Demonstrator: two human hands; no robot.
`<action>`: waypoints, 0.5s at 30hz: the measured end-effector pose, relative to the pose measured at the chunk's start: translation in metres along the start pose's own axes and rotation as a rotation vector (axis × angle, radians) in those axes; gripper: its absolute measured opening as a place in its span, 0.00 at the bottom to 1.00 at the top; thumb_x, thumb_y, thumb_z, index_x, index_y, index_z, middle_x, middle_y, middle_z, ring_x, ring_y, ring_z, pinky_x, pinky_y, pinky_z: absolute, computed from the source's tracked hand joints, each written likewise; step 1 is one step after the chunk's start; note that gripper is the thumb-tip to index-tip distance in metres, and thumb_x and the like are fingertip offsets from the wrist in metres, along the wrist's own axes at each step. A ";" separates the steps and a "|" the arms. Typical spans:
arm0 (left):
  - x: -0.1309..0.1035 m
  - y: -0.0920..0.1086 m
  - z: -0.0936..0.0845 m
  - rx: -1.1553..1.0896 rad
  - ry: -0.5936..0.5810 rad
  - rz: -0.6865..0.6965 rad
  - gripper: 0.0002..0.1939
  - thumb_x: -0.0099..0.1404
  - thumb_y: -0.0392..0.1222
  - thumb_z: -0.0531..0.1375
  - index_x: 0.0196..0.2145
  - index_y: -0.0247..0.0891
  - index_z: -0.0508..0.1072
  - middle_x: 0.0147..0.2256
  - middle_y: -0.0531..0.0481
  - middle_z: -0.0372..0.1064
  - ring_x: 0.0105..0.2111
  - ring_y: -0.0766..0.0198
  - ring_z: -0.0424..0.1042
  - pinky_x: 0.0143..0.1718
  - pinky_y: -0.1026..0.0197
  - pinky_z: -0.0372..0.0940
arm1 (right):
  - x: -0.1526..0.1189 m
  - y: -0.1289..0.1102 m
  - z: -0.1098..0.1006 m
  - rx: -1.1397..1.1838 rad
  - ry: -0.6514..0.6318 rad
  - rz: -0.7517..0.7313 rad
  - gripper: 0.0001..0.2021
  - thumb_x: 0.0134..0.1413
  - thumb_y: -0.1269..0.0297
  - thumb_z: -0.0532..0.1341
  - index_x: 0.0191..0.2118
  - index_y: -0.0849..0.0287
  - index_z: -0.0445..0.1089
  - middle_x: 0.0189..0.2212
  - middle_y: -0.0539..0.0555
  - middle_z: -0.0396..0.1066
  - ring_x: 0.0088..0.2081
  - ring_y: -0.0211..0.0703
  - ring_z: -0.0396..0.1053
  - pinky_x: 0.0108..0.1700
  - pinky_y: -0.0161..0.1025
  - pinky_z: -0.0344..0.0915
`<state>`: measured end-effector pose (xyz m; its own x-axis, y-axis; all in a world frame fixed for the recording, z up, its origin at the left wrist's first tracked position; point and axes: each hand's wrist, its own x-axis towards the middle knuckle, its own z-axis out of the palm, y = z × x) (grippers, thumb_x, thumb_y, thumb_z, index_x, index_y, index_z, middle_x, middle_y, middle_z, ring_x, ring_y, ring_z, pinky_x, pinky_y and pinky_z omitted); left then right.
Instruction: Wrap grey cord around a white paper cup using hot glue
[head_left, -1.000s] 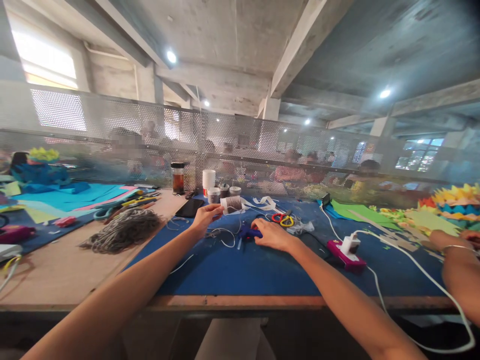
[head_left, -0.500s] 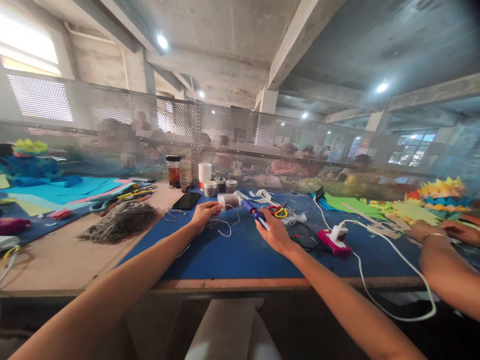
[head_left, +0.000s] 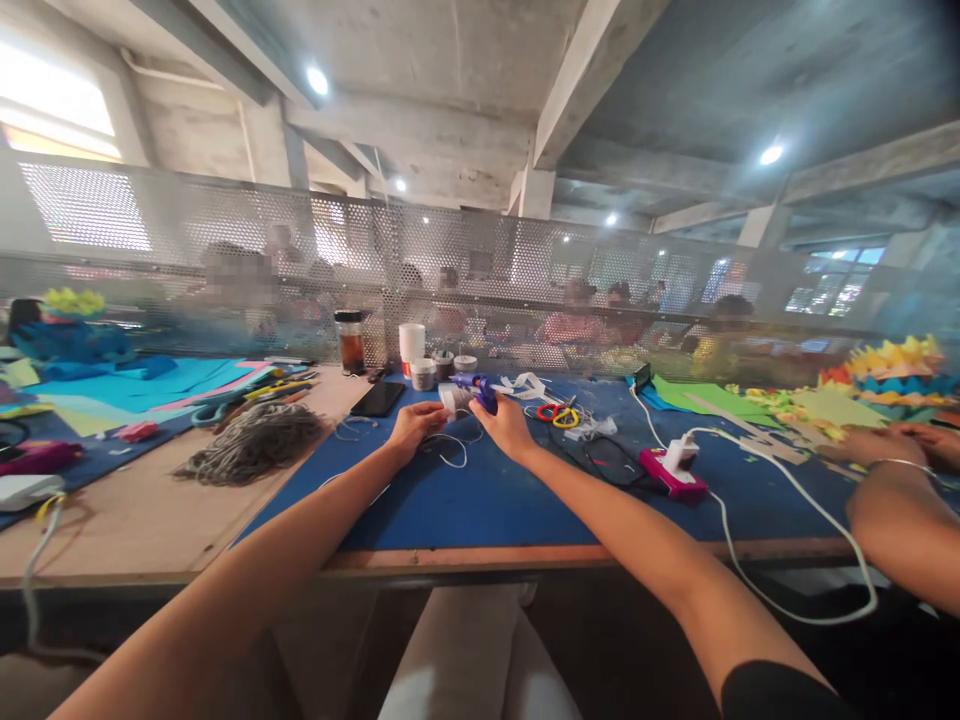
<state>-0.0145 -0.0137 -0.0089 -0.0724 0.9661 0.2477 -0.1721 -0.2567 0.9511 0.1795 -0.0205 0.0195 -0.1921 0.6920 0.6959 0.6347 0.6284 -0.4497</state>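
My left hand (head_left: 415,430) is closed on a small pale cup (head_left: 453,398) that lies on its side and appears wound with cord. A thin white cord (head_left: 452,462) trails from near that hand across the blue mat (head_left: 465,515). My right hand (head_left: 507,427) is wrapped round a blue glue gun (head_left: 480,383), whose front end points left above the cup. Whether its nozzle touches the cup I cannot make out. Behind the cup stand several small cups (head_left: 424,373) and a white paper cup (head_left: 411,345).
A bundle of grey cord (head_left: 251,445) lies left, beside a phone (head_left: 379,399) and a jar (head_left: 351,343). Scissors (head_left: 559,414), a pink power strip (head_left: 673,473) and a white cable (head_left: 810,478) lie right. A co-worker's arm (head_left: 900,525) reaches in there; a perforated screen (head_left: 480,290) stands behind.
My right hand has moved left toward the cup, and the glue gun has turned to lie across above it. My left hand keeps its hold on the cup. The view has shifted slightly.
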 end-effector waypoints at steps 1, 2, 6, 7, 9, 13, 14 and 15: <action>0.000 0.000 0.000 -0.001 0.000 0.000 0.25 0.36 0.50 0.73 0.31 0.33 0.77 0.29 0.47 0.74 0.29 0.62 0.72 0.39 0.56 0.67 | -0.002 0.001 0.003 -0.001 -0.001 -0.003 0.15 0.58 0.52 0.55 0.42 0.56 0.72 0.31 0.55 0.75 0.35 0.46 0.73 0.38 0.38 0.66; 0.000 0.000 0.000 -0.002 0.001 0.000 0.24 0.36 0.50 0.73 0.31 0.33 0.77 0.29 0.47 0.74 0.29 0.62 0.72 0.38 0.56 0.67 | -0.004 0.003 0.005 -0.004 0.000 -0.002 0.16 0.59 0.51 0.55 0.42 0.57 0.72 0.31 0.55 0.75 0.35 0.46 0.73 0.38 0.39 0.66; -0.002 0.002 0.002 -0.002 0.002 -0.001 0.24 0.36 0.49 0.74 0.30 0.32 0.77 0.30 0.46 0.74 0.29 0.62 0.72 0.38 0.57 0.67 | -0.012 0.010 0.008 -0.019 0.002 0.004 0.17 0.59 0.51 0.55 0.43 0.57 0.71 0.32 0.56 0.75 0.36 0.47 0.73 0.40 0.40 0.66; -0.002 0.002 0.002 -0.001 0.003 -0.003 0.24 0.36 0.49 0.74 0.30 0.32 0.78 0.30 0.46 0.75 0.29 0.62 0.72 0.38 0.57 0.67 | -0.013 0.011 0.007 -0.015 0.008 -0.002 0.17 0.59 0.51 0.55 0.43 0.57 0.71 0.32 0.56 0.75 0.36 0.47 0.73 0.41 0.40 0.66; -0.001 0.001 0.003 0.003 0.001 -0.007 0.23 0.37 0.48 0.74 0.30 0.32 0.78 0.30 0.46 0.75 0.29 0.62 0.72 0.38 0.57 0.66 | -0.012 0.014 0.007 0.003 0.027 -0.017 0.17 0.59 0.51 0.55 0.44 0.57 0.70 0.31 0.56 0.75 0.36 0.47 0.73 0.41 0.40 0.66; 0.003 -0.001 0.002 0.016 -0.006 -0.028 0.22 0.39 0.48 0.73 0.30 0.33 0.78 0.29 0.46 0.74 0.29 0.62 0.72 0.38 0.57 0.66 | -0.006 0.017 0.008 0.032 0.032 -0.044 0.17 0.59 0.51 0.55 0.44 0.58 0.70 0.29 0.55 0.74 0.33 0.47 0.72 0.39 0.40 0.66; 0.005 0.000 0.001 0.017 -0.010 -0.037 0.21 0.39 0.48 0.73 0.30 0.33 0.78 0.29 0.46 0.74 0.29 0.62 0.72 0.38 0.56 0.66 | -0.005 0.018 0.009 0.035 0.027 -0.050 0.17 0.59 0.51 0.55 0.44 0.58 0.70 0.28 0.55 0.74 0.33 0.47 0.72 0.39 0.40 0.66; 0.007 0.000 0.001 0.017 -0.018 -0.046 0.21 0.40 0.48 0.73 0.31 0.33 0.78 0.30 0.45 0.75 0.30 0.61 0.72 0.39 0.56 0.66 | -0.003 0.019 0.009 0.040 0.021 -0.055 0.17 0.59 0.51 0.55 0.44 0.58 0.70 0.28 0.55 0.74 0.32 0.47 0.72 0.39 0.40 0.66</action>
<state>-0.0138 -0.0073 -0.0069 -0.0474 0.9773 0.2064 -0.1579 -0.2114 0.9646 0.1854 -0.0076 0.0033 -0.2103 0.6485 0.7316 0.5931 0.6795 -0.4318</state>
